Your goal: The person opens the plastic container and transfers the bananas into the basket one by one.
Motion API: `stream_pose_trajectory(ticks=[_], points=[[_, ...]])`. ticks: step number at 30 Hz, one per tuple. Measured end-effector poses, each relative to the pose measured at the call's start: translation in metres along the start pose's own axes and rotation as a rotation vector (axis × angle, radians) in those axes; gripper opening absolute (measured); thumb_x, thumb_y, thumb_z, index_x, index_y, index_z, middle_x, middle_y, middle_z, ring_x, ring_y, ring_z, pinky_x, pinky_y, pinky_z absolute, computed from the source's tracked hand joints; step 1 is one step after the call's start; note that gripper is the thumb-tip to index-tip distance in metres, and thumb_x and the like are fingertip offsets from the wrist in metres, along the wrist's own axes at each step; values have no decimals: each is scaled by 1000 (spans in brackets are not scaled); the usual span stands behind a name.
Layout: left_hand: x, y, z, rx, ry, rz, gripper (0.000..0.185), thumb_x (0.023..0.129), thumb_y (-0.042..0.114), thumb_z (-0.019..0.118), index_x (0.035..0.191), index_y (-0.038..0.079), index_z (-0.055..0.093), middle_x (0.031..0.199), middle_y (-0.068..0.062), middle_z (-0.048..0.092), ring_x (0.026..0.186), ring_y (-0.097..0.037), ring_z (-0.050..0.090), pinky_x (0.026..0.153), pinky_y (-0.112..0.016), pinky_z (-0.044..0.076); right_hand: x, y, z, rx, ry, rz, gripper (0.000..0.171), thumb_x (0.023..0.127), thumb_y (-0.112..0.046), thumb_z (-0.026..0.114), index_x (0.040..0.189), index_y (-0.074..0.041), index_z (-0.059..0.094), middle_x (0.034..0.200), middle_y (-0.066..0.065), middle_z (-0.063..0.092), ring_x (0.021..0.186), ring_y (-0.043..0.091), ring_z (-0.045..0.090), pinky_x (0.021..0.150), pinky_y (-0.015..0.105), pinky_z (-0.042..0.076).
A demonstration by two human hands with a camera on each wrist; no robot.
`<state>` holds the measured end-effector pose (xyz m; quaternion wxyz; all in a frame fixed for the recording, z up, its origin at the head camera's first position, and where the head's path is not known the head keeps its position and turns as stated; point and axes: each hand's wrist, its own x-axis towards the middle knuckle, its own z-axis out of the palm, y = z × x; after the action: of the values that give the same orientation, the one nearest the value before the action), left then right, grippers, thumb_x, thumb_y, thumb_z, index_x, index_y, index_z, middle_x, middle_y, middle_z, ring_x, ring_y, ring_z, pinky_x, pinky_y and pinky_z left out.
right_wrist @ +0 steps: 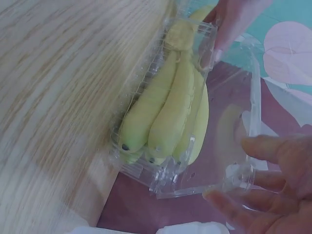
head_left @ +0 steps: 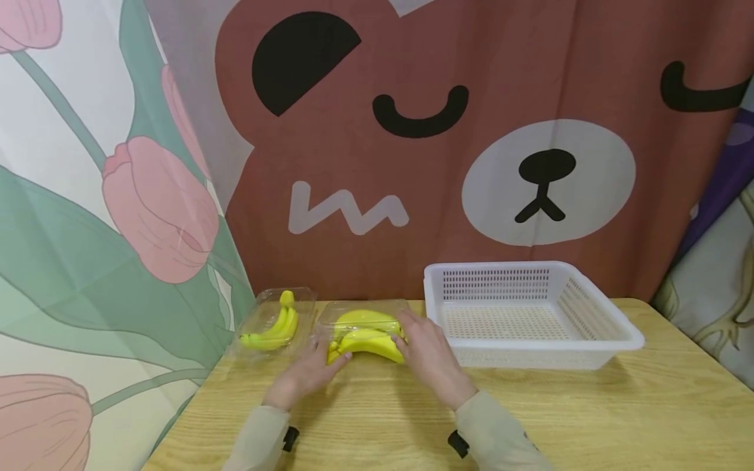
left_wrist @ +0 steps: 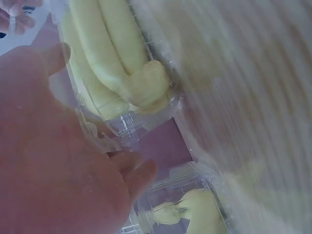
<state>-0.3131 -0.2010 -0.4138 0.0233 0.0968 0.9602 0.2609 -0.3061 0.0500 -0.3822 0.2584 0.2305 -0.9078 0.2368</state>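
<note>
A clear plastic clamshell box (head_left: 365, 313) with a bunch of yellow bananas (head_left: 366, 340) stands on the wooden table (head_left: 589, 412), and both hands are on it. My left hand (head_left: 323, 358) rests its straight fingers against the box's left end. My right hand (head_left: 412, 335) is at the right end. In the right wrist view its fingers (right_wrist: 265, 146) and thumb pinch the edge of the open lid (right_wrist: 241, 173), beside the bananas (right_wrist: 165, 117). The left wrist view shows my palm (left_wrist: 53, 165) next to the same bunch (left_wrist: 112, 63).
A second clear box with bananas (head_left: 272, 324) lies at the table's left edge, close to the first. A white perforated basket (head_left: 589, 307) stands just right of my right hand. Printed curtains hang close behind the table.
</note>
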Motion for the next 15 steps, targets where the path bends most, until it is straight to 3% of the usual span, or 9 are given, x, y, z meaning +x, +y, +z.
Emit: stream_pose_trajectory(ticks=[4, 8, 15], points=[[0, -2, 1, 40, 40, 12, 95, 94, 68, 42, 159, 8, 6, 163, -16, -1, 146, -39, 15, 112, -58, 26, 1, 2, -3, 1, 46, 13, 30, 86, -5, 73, 115, -2, 65, 119, 17, 64, 96, 34, 63, 81, 45, 55], [1, -4, 4, 89, 105, 57, 84, 99, 58, 46, 158, 8, 13, 163, -17, 8, 147, -37, 13, 112, -57, 28, 1, 2, -4, 25, 86, 51, 26, 87, -7, 73, 112, -2, 66, 108, 12, 60, 94, 28, 59, 78, 39, 53], [4, -3, 13, 195, 215, 104, 68, 104, 43, 45, 151, -4, 31, 155, -27, 28, 143, -44, 22, 110, -57, 30, 0, 0, -6, 50, 98, 111, 33, 88, -11, 73, 120, -5, 67, 94, 6, 52, 74, 18, 49, 63, 29, 46]])
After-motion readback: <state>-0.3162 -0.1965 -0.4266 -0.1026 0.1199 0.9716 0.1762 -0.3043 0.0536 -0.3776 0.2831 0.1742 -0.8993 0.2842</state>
